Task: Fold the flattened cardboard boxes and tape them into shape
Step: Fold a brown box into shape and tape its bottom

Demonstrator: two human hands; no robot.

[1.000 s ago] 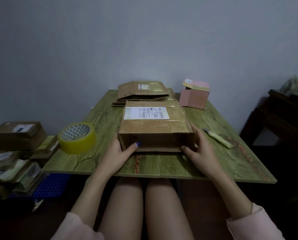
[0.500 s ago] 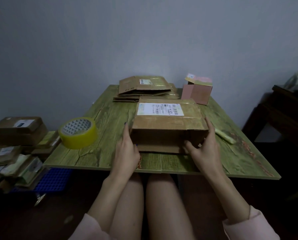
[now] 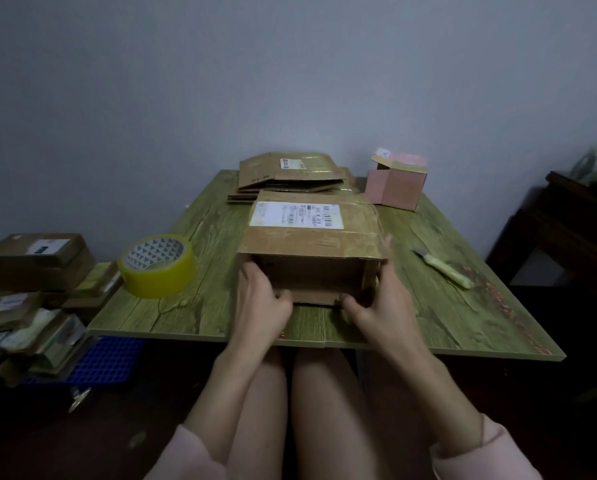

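Observation:
A brown cardboard box [image 3: 311,244] with a white shipping label on top stands on the green table [image 3: 207,306], its near end facing me. My left hand [image 3: 262,299] grips the box's near left corner, thumb curled at the bottom flap. My right hand [image 3: 376,303] holds the near right corner, thumb under the bottom flap and fingers along the right side. A stack of flattened cardboard boxes [image 3: 290,173] lies behind it. A yellow tape roll [image 3: 156,266] sits left of the box.
A pink box [image 3: 394,181] with an open lid stands at the back right. A utility knife [image 3: 444,268] lies right of the box. Piled cardboard boxes [image 3: 37,261] and a blue crate [image 3: 106,358] sit on the floor left. Dark furniture [image 3: 567,237] stands right.
Both hands have shifted from the box's sides to its near end, the thumbs now curled at the bottom flap. The box sits slightly more to the right.

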